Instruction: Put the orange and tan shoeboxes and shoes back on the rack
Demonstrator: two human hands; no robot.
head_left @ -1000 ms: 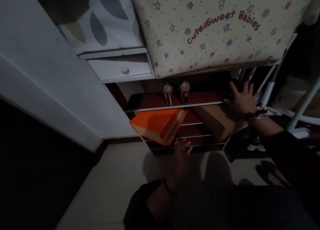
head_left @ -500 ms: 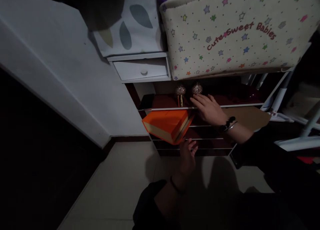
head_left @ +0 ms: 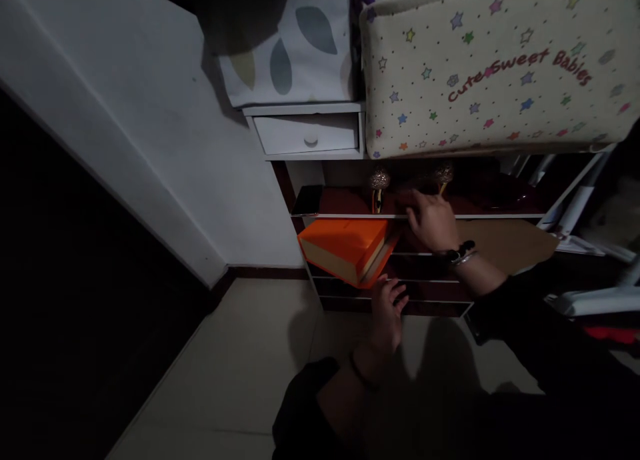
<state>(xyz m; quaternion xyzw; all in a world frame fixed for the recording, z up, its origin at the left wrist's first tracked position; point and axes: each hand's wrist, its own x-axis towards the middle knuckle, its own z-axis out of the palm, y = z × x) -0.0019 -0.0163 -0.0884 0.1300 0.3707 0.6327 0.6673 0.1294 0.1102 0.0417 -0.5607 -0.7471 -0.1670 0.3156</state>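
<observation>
My left hand [head_left: 389,310] is held low, palm partly up, its fingers apart and just below the corner of an orange book-like box [head_left: 345,243] with cream sides. No object shows in it. My right hand [head_left: 434,221] reaches over the front edge of the upper shelf; its fingers are bent a little, with a gap between them, and their tips are dim and slightly blurred. Just behind it stands an ornament with a glittery round top [head_left: 443,173] and a yellowish stem, partly hidden by the hand. A similar glittery ornament [head_left: 379,178] on a striped stem stands further left.
A dark flat phone-like object [head_left: 307,200] lies at the shelf's left end. Above are a small white drawer [head_left: 310,135], a leaf-patterned box [head_left: 300,53] and a star-print padded piece [head_left: 485,80]. A brown board [head_left: 505,243] and white metal tubes [head_left: 575,210] are at right.
The view has shifted, so everything sits further right. The right-hand ornament has moved right, away from the other one. My right hand's fingers have bent more; my left hand keeps its place by the box.
</observation>
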